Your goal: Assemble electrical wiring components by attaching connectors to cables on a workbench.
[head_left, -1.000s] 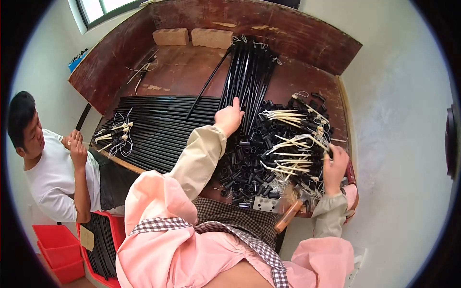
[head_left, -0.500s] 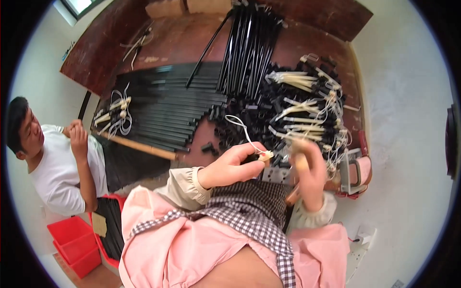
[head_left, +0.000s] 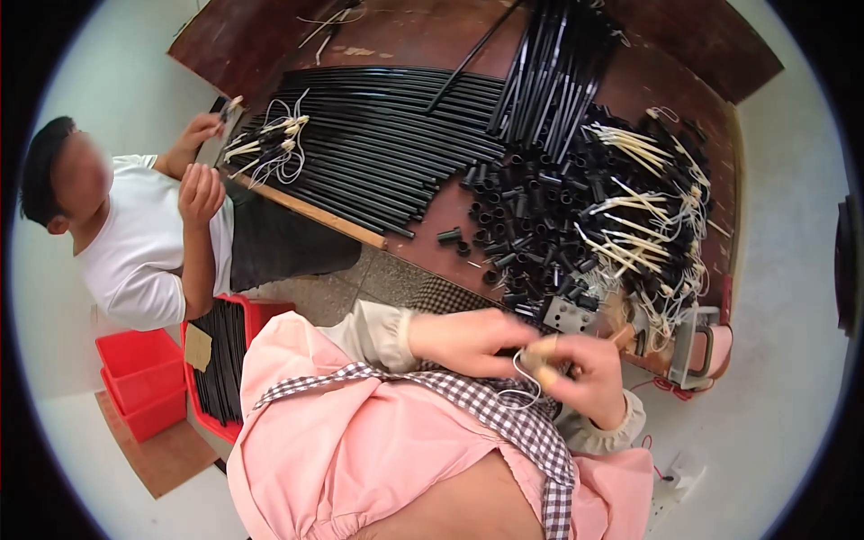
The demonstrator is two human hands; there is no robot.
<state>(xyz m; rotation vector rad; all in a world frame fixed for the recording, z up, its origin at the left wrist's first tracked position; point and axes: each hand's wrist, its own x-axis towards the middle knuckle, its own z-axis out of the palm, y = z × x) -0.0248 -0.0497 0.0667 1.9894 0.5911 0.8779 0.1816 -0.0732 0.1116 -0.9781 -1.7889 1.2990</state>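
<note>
My left hand (head_left: 472, 342) and my right hand (head_left: 580, 371) meet in front of the checked apron, with their fingertips together. The left fingers are curled and blurred by motion. Tan covers sit on the thumb and forefinger of my right hand, which are pinched in toward the left fingertips. A thin white cord (head_left: 538, 389) loops down between the hands over the apron. The cream piece on that cord is hidden by the fingers. Just beyond the hands, at the table's near edge, is a metal block with holes (head_left: 569, 317).
Short black tubes (head_left: 517, 211) lie heaped on the brown table, beside long black rods (head_left: 378, 144). Cream sticks with white cords (head_left: 630, 243) lie at right. A co-worker (head_left: 144, 234) sits at left, near red bins (head_left: 144, 369). A grey-framed device (head_left: 702, 346) stands at the right edge.
My hands have come together and moved nearer my body, bringing the white cord down over the apron. The view has shifted. The co-worker now holds up a small corded piece.
</note>
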